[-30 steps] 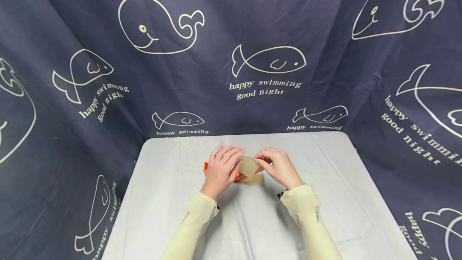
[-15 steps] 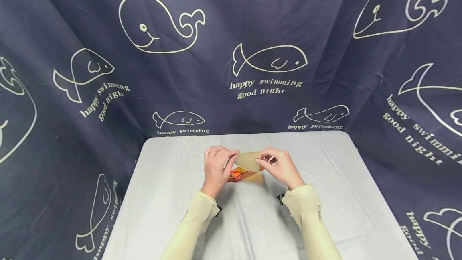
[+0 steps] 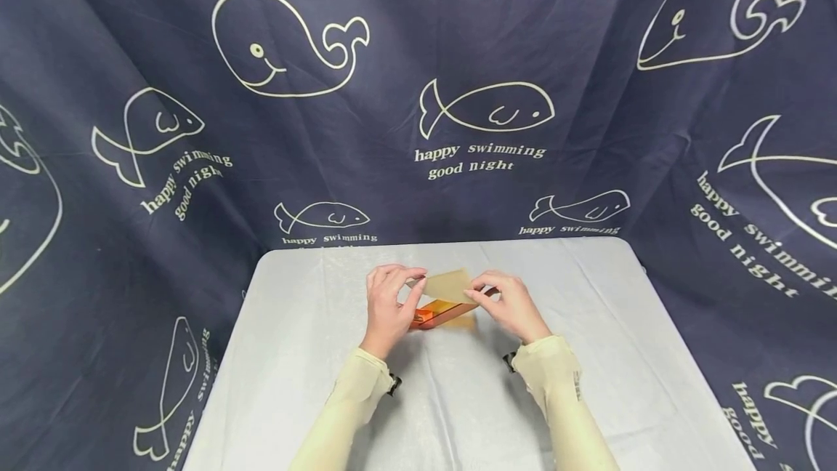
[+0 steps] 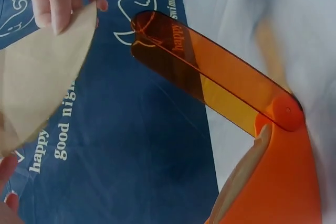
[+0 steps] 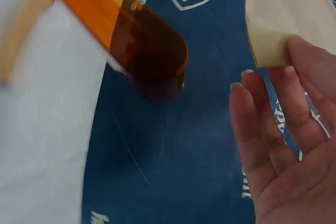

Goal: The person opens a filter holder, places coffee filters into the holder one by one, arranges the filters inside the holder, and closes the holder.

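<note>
Between both hands, above the table, is a tan paper coffee filter (image 3: 447, 286). My left hand (image 3: 384, 307) pinches its left end with thumb and fingers. At the opposite end, my right hand (image 3: 513, 305) pinches the edge; the right wrist view shows the thumb on the filter (image 5: 283, 11) and the other fingers spread below. Behind and partly hidden by my left hand stands an orange box (image 4: 289, 177), its see-through amber lid (image 4: 210, 72) swung up. Tan filter paper (image 4: 244, 169) shows inside the box.
The table (image 3: 451, 405) has a pale cloth cover. A dark blue curtain (image 3: 458, 202) printed with fish and whales hangs beyond its far edge and at both sides. An amber patch of tinted light (image 3: 463, 322) lies on the cloth beside the box.
My left hand has come away from the box, leftward, to the filter's left end. The filter is spread more widely between the hands; my right hand has shifted slightly.
</note>
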Motion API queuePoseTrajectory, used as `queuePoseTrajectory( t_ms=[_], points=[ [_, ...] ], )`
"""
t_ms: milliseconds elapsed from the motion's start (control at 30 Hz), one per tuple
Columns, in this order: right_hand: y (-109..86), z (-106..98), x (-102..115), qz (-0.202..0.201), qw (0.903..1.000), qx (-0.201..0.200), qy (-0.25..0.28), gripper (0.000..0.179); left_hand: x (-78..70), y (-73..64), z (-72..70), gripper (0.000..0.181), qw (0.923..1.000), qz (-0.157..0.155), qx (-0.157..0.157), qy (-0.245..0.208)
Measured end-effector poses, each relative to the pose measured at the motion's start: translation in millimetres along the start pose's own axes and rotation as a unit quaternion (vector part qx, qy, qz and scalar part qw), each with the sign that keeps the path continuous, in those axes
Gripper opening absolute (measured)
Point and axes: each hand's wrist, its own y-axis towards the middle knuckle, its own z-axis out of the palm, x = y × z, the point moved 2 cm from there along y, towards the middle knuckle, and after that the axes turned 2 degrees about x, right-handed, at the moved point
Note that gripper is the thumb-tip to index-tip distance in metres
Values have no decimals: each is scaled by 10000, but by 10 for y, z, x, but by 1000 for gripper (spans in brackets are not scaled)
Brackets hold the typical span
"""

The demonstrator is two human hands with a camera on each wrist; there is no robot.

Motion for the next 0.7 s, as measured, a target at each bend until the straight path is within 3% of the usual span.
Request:
queuePoseTrajectory(
  t_ms=[133, 267, 400, 533, 700],
  points=[
    [21, -40, 43, -497, 9963, 40, -699, 4, 2, 11, 0, 20, 9992, 342, 153, 123],
    [36, -67, 106, -1054, 9856, 21, -1323, 2, -16, 23, -3, 24, 9961, 754, 362, 280],
    [35, -71, 154, -1228, 9776, 43, -1710, 5, -23, 20, 19, 18, 9918, 1043, 523, 512],
    [23, -78, 170, -1125, 9811, 29, -1577, 3, -17, 6, 33, 9, 9926, 970, 530, 493],
    [-6, -61, 122, -691, 9966, -152, -431, 12, 1, -7, 20, 9, 9980, 536, 316, 109]
  ],
)
